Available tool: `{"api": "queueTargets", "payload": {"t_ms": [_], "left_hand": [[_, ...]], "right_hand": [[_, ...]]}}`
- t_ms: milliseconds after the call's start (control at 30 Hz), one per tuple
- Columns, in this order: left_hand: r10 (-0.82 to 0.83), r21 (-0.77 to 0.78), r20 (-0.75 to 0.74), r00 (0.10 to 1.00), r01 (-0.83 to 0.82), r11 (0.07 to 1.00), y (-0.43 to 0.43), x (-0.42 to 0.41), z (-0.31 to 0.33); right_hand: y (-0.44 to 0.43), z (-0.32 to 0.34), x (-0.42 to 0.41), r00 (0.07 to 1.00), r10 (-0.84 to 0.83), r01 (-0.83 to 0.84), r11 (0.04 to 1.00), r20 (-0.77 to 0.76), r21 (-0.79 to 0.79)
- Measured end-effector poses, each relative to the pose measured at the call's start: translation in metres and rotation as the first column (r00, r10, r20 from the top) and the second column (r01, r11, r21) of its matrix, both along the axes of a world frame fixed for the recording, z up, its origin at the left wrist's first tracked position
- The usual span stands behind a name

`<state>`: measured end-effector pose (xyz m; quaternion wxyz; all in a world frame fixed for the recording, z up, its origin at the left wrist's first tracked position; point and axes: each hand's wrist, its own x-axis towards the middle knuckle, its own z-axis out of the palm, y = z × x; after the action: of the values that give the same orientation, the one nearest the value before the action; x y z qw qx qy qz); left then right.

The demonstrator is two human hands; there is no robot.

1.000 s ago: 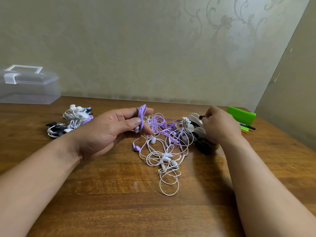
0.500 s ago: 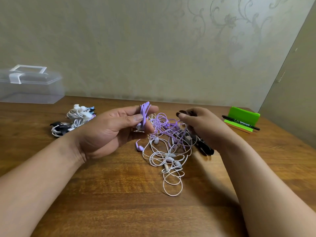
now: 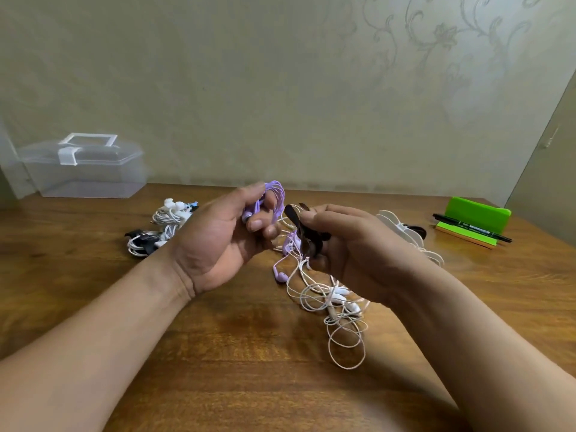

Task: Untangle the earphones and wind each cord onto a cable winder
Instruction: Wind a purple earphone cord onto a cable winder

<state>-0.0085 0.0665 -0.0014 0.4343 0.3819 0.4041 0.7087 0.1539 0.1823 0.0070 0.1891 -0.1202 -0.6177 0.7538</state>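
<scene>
Purple cord (image 3: pixel 276 194), limp, light, snag-prone: left hand (image 3: pixel 218 244) grip is clamping its coil, the best hold; right hand (image 3: pixel 355 254) grip is pinching the black winder (image 3: pixel 307 235).

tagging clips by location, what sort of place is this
Probably a home desk in a room corner: a wooden table against a floral-patterned wall, with a clear plastic storage box and a green stand.

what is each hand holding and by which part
The left hand grips the coiled purple cord round its middle; the right hand pinches a dark cable winder near its centre.
</scene>
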Motion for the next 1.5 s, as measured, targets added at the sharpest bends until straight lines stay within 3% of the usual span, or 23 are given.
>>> {"api": "queueTargets", "payload": {"t_ms": [167,467,700,900,1133,1300,1500], "left_hand": [[0.054,0.011,-0.069,0.996,-0.053,0.999,0.003,0.002,-0.003],[0.12,0.039,-0.369,0.922,-0.114,0.993,0.007,0.014,-0.01],[0.253,0.15,-0.649,0.717,-0.206,0.967,0.002,0.015,-0.01],[0.32,0.24,-0.683,0.657,-0.212,0.947,-0.001,0.016,-0.01],[0.293,0.249,-0.669,0.683,-0.166,0.954,-0.007,0.014,-0.006],[0.095,0.092,-0.703,0.704,-0.043,0.995,-0.01,0.016,0.0],[-0.104,0.032,-0.398,0.911,0.127,0.991,-0.012,0.014,0.003]], "right_hand": [[-0.009,0.0,-0.002,0.998,0.062,-0.062,0.997,-0.01,-0.043],[-0.011,-0.005,-0.007,0.994,-0.11,0.11,0.994,-0.012,-0.013],[-0.004,-0.001,-0.002,0.988,-0.112,0.084,0.967,0.105,0.241],[-0.005,-0.004,-0.002,0.998,-0.055,0.056,0.99,-0.014,0.126],[-0.007,-0.008,-0.007,0.982,0.082,-0.105,0.986,-0.168,-0.132],[0.007,-0.008,-0.005,0.997,-0.007,0.001,0.997,-0.083,-0.078],[0.009,-0.003,0.002,0.991,-0.045,0.061,0.99,-0.127,0.125]]}}
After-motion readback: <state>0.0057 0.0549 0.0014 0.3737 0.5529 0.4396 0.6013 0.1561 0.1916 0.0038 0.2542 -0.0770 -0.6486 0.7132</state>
